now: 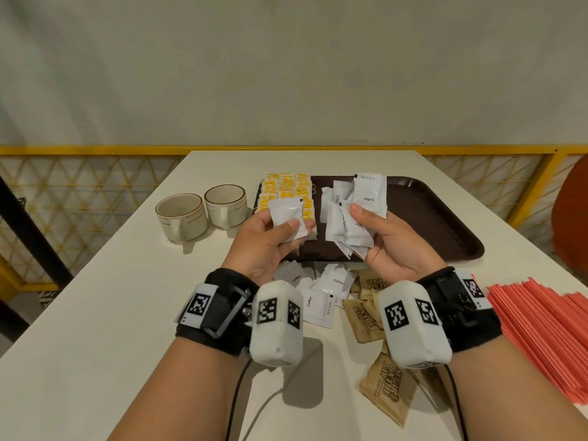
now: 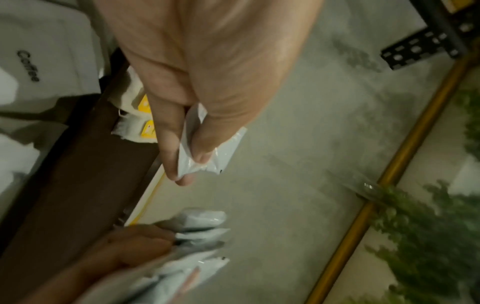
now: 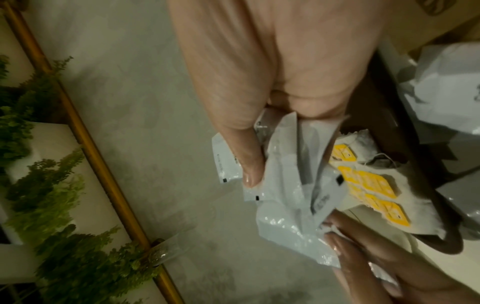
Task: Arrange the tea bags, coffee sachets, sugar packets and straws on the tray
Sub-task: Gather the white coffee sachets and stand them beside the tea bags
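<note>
The left hand [image 1: 270,246] is raised over the near left corner of the brown tray [image 1: 439,218], its grip narrow, thumb and fingers pinching a single white coffee sachet [image 1: 288,219]. In the left wrist view the same sachet [image 2: 205,152] is squeezed between thumb and forefinger. The right hand [image 1: 391,246] is just beside it, over the near edge of the tray, its grip closed round a fanned bundle of coffee sachets [image 1: 353,214] (one of them reads "Coffee"); the thumb presses on the front of the bundle. The two hands are near each other but apart.

On the far left part of the tray lie the tea bags [image 1: 288,189] with yellow tags, packed in rows. More coffee sachets [image 1: 321,297] lie loose on the white surface [image 1: 111,297] just near of the tray, between the two wrists. Brown sugar packets [image 1: 366,316] are scattered to their right and nearer still. A heap of red straws [image 1: 541,326] lies at the near right of the surface, off the tray. Two cream cups [image 1: 203,211] stand side by side to the left of the tray.
</note>
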A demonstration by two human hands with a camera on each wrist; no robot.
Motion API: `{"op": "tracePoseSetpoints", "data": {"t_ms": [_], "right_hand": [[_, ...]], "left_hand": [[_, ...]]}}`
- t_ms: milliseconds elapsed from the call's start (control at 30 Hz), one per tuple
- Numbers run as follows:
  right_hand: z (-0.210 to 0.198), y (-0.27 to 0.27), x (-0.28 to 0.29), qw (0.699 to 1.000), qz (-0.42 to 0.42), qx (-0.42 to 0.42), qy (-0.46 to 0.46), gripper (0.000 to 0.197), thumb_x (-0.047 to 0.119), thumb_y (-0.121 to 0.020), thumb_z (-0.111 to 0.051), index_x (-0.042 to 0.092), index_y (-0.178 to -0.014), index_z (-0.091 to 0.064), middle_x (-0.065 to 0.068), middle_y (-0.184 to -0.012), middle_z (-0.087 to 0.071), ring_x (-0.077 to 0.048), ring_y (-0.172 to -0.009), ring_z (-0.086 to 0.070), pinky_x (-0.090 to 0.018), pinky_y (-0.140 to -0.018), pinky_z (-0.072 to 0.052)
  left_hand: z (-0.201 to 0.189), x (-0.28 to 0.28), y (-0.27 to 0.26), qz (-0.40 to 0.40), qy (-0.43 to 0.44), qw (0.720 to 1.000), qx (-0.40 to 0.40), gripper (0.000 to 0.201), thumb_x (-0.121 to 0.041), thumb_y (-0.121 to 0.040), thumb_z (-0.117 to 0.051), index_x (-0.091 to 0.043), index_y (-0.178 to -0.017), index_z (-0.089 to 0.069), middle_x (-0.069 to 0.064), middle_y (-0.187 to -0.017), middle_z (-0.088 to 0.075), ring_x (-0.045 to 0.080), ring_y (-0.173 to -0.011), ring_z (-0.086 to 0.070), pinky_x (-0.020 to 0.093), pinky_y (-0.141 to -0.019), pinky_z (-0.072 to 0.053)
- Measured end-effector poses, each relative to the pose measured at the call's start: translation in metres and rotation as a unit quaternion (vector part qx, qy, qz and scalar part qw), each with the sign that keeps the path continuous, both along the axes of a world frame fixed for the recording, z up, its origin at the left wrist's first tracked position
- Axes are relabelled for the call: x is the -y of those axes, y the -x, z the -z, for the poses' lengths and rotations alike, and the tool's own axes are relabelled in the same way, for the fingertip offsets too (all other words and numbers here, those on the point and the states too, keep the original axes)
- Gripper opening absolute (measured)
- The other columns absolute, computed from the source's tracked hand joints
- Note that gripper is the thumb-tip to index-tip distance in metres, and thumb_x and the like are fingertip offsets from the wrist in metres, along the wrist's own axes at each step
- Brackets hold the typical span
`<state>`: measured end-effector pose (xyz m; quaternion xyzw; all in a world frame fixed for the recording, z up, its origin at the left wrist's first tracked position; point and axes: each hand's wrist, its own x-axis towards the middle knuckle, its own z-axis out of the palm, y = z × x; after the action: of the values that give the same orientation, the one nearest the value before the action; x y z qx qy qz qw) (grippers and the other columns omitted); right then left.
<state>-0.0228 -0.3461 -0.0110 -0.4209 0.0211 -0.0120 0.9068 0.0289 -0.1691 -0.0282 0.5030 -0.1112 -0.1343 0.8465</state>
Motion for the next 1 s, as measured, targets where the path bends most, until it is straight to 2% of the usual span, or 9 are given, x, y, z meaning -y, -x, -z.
{"op": "tracePoseSetpoints", "data": {"t_ms": [200, 333, 433, 533, 667, 800, 867, 933, 1000], "right_hand": [[-0.001, 0.002, 0.001, 0.999, -0.022, 0.000, 0.035, 0.052, 0.008, -0.078, -0.060, 0.004, -0.129, -0.055, -0.018, -0.124, -0.064, -0.030, -0.113, -0.063, -0.042, -0.084, -0.057], [0.003, 0.002, -0.001, 0.997, -0.050, -0.004, 0.061, 0.050, 0.006, -0.080, -0.060, 0.004, -0.129, -0.054, -0.019, -0.123, -0.064, -0.030, -0.111, -0.064, -0.041, -0.083, -0.058], [0.004, 0.002, -0.006, 0.995, -0.063, -0.008, 0.080, 0.050, 0.006, -0.079, -0.061, 0.005, -0.128, -0.055, -0.018, -0.122, -0.065, -0.030, -0.110, -0.064, -0.041, -0.082, -0.058], [0.005, 0.003, -0.010, 0.994, -0.066, -0.002, 0.083, 0.048, 0.007, -0.078, -0.061, 0.006, -0.126, -0.057, -0.016, -0.120, -0.066, -0.028, -0.107, -0.066, -0.039, -0.080, -0.059], [0.005, 0.002, -0.010, 0.995, -0.053, -0.004, 0.080, 0.052, 0.008, -0.078, -0.062, 0.004, -0.129, -0.055, -0.018, -0.121, -0.065, -0.030, -0.109, -0.065, -0.042, -0.083, -0.058], [0.003, 0.002, -0.008, 0.997, -0.046, -0.006, 0.060, 0.054, 0.007, -0.079, -0.060, 0.003, -0.133, -0.052, -0.020, -0.125, -0.062, -0.032, -0.113, -0.063, -0.040, -0.082, -0.058], [0.002, 0.002, -0.008, 0.998, -0.045, -0.005, 0.053, 0.052, 0.006, -0.079, -0.060, 0.003, -0.130, -0.053, -0.019, -0.124, -0.063, -0.030, -0.109, -0.065, -0.039, -0.078, -0.059], [0.002, 0.002, -0.008, 0.998, -0.044, -0.002, 0.055, 0.051, 0.006, -0.078, -0.060, 0.004, -0.128, -0.055, -0.019, -0.122, -0.064, -0.029, -0.106, -0.066, -0.038, -0.076, -0.059], [0.002, 0.003, -0.008, 0.997, -0.043, -0.003, 0.062, 0.050, 0.006, -0.078, -0.060, 0.004, -0.128, -0.055, -0.019, -0.122, -0.064, -0.029, -0.107, -0.066, -0.039, -0.078, -0.059]], "left_hand": [[0.004, 0.001, -0.003, -0.046, -0.062, 0.996, -0.035, 0.030, 0.005, -0.085, -0.063, -0.006, -0.112, -0.060, 0.011, -0.093, -0.070, 0.016, -0.068, -0.066, 0.017, -0.050, -0.050], [0.004, 0.001, 0.000, -0.014, -0.117, 0.993, -0.001, 0.023, 0.007, -0.085, -0.058, -0.005, -0.102, -0.067, 0.008, -0.086, -0.070, 0.009, -0.057, -0.057, 0.016, -0.047, -0.044], [0.002, 0.004, 0.000, -0.025, -0.083, 0.996, 0.013, 0.020, 0.004, -0.087, -0.059, -0.006, -0.102, -0.067, 0.008, -0.091, -0.072, 0.011, -0.066, -0.062, 0.017, -0.052, -0.047], [0.004, 0.005, -0.001, -0.044, -0.065, 0.997, -0.008, 0.012, -0.004, -0.091, -0.059, -0.010, -0.099, -0.064, 0.008, -0.086, -0.070, 0.015, -0.071, -0.065, 0.030, -0.068, -0.056], [0.002, 0.005, -0.005, -0.064, -0.008, 0.995, -0.081, 0.019, 0.000, -0.099, -0.039, -0.010, -0.104, -0.054, 0.015, -0.095, -0.062, 0.023, -0.073, -0.065, 0.031, -0.052, -0.055], [-0.004, -0.001, -0.009, -0.076, 0.080, 0.979, -0.174, 0.022, -0.003, -0.091, -0.033, -0.011, -0.085, -0.052, 0.006, -0.070, -0.049, 0.014, -0.052, -0.045, 0.017, -0.043, -0.035], [-0.007, -0.005, -0.007, -0.023, 0.136, 0.970, -0.200, 0.016, -0.024, -0.089, -0.048, -0.010, -0.093, -0.054, 0.009, -0.074, -0.054, 0.014, -0.057, -0.041, 0.018, -0.045, -0.032], [-0.007, -0.007, -0.006, 0.008, 0.132, 0.971, -0.197, 0.044, -0.040, -0.078, -0.063, -0.010, -0.109, -0.053, 0.015, -0.088, -0.062, 0.014, -0.064, -0.045, 0.019, -0.045, -0.035], [-0.004, -0.007, -0.011, -0.006, 0.119, 0.976, -0.183, 0.047, -0.021, -0.079, -0.064, -0.007, -0.121, -0.048, 0.017, -0.091, -0.066, 0.012, -0.063, -0.049, 0.018, -0.042, -0.039]]}}
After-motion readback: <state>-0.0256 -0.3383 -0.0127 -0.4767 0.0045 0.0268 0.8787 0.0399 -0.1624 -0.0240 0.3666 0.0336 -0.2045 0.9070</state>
